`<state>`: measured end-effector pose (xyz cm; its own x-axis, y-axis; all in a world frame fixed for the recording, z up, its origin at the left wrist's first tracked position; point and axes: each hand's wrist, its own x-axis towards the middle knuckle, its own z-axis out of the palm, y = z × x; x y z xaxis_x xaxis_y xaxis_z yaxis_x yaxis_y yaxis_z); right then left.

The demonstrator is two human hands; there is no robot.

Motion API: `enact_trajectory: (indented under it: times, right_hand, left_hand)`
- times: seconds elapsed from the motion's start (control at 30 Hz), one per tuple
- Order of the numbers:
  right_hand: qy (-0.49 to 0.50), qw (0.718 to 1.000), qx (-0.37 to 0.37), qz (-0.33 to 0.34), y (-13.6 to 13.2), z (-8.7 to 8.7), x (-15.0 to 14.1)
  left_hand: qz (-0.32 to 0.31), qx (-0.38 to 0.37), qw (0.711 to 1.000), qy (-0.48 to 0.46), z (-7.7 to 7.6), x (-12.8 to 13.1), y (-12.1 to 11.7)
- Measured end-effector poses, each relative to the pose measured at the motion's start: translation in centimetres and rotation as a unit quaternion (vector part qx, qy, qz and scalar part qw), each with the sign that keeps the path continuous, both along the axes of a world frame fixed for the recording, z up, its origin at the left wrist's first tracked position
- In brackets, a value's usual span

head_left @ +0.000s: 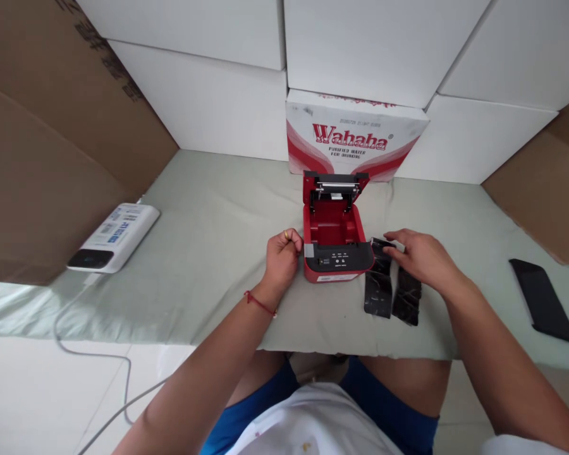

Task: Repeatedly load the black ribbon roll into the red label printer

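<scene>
Black strips (378, 294) partly behind right hand (424, 256)

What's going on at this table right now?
A person has a red device in front of them with its lid raised. Their left hand, curled, is at the device's left side. Their right hand is at the black strips on its right; whether it grips them is unclear.

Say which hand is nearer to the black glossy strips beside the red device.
Right. The right hand is at the upper end of the black glossy strips; the left hand is across the red device.
</scene>
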<state>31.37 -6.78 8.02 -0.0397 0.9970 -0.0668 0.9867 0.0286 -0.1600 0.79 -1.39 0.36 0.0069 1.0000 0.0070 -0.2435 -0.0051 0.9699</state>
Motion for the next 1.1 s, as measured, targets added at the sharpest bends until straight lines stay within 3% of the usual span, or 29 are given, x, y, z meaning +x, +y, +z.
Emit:
enact_trajectory:
  times: [0.1, 0.17, 0.23, 0.3, 0.37, 0.43, 0.5, 0.57, 0.63, 0.73, 1.1]
  right_hand:
    - [-0.019, 0.999, -0.049, 0.011, 1.5, -0.5, -1.0]
    - [-0.018, 0.996, -0.083, 0.033, 1.5, 1.1, -0.9]
    - [0.022, 0.984, -0.145, 0.099, 0.7, 4.4, -0.5]
    - [0.119, 0.942, -0.224, 0.219, -0.3, 8.6, -0.3]
    - [0.163, 0.927, -0.203, 0.271, -0.6, 12.3, -0.8]
    - [0.169, 0.93, -0.152, 0.289, -0.1, 14.2, -2.6]
    - [0.147, 0.945, -0.09, 0.278, 1.3, 13.9, -5.2]
    - [0.092, 0.965, -0.052, 0.238, 2.9, 12.3, -8.3]
    - [0.009, 0.98, -0.057, 0.188, 4.2, 10.4, -11.1]
    - [-0.102, 0.982, -0.089, 0.135, 5.3, 8.9, -14.0]
    - [-0.138, 0.97, -0.135, 0.146, 7.9, 6.5, -15.1]
  left_hand:
    - [-0.001, 0.003, 1.0, 0.001, -0.2, 0.0, 0.1]
    - [-0.002, 0.004, 1.0, 0.002, -0.4, 0.1, 0.2]
    - [-0.005, 0.005, 1.0, 0.004, -0.6, 0.1, 0.2]
    - [-0.009, 0.007, 1.0, 0.005, -0.7, 0.1, 0.2]
    - [-0.012, 0.009, 1.0, 0.007, -0.7, 0.2, 0.2]
    - [-0.013, 0.012, 1.0, 0.009, -0.6, 0.2, 0.2]
    - [-0.014, 0.015, 1.0, 0.012, -0.4, 0.2, 0.2]
    - [-0.014, 0.02, 1.0, 0.016, -0.2, 0.2, 0.2]
    - [-0.015, 0.025, 0.999, 0.02, 0.0, 0.2, 0.1]
    - [-0.019, 0.031, 0.999, 0.026, 0.2, 0.2, 0.0]
    - [0.003, 0.058, 0.996, 0.068, 0.1, 0.4, -0.1]
